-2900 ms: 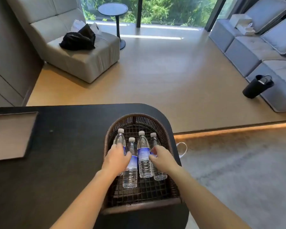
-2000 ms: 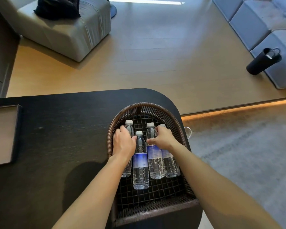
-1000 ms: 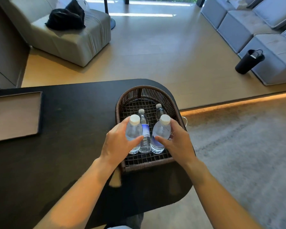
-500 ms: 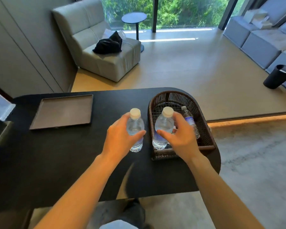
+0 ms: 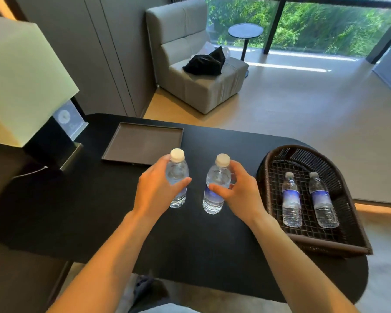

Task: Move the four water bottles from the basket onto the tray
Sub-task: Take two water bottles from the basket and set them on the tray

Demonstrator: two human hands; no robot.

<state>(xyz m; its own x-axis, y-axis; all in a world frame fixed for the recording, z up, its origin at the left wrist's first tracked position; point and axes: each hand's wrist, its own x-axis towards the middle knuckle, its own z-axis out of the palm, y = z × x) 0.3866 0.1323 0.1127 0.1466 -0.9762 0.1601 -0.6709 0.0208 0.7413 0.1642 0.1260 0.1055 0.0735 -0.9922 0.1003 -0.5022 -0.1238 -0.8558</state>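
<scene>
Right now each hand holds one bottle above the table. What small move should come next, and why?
Probably carry both forward and left to the tray, which shows nothing on it. The left hand and right hand each hold a bottle upright; two more lie in the basket.

A hotel-like lounge or living room: beyond the black table [image 5: 212, 245] stand a grey armchair [image 5: 196, 64] and round side table [image 5: 245, 32] by a garden window [image 5: 325, 23], a lamp [image 5: 20, 75] at its left end.
</scene>
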